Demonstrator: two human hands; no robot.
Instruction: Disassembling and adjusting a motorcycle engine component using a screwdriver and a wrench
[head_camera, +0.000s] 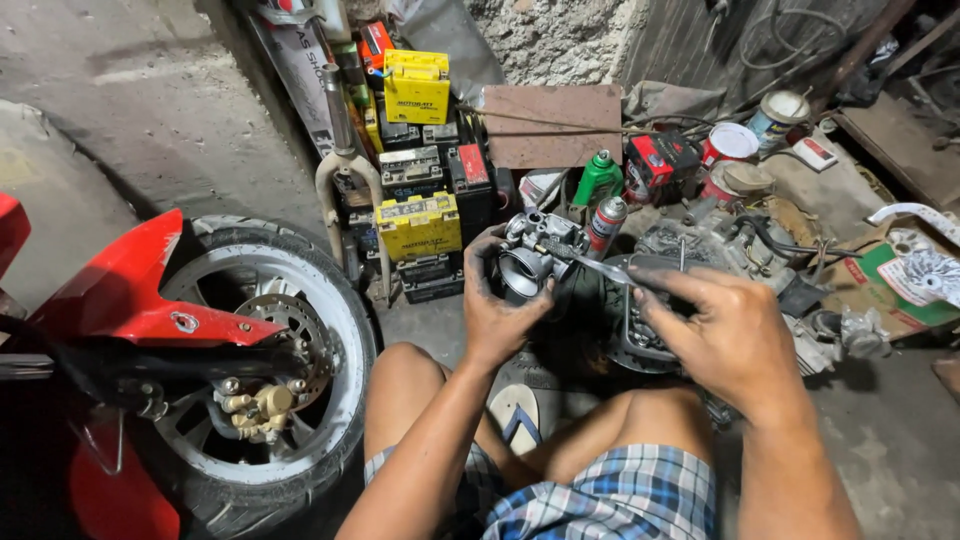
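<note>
My left hand (497, 312) grips a grey metal carburetor (538, 250) from below, its round intake facing me. My right hand (722, 335) holds a slim screwdriver (592, 262) whose tip rests on the carburetor's right side. Both hands are raised over my bare knees, and a flip-flop (517, 412) lies on the floor between my legs.
A motorcycle front wheel (262, 365) with a red fender (140, 290) stands at the left. Stacked yellow and black batteries (420, 195) lean against the wall ahead. Spray cans (604, 222), tins (730, 145) and an engine part (720, 250) crowd the floor to the right.
</note>
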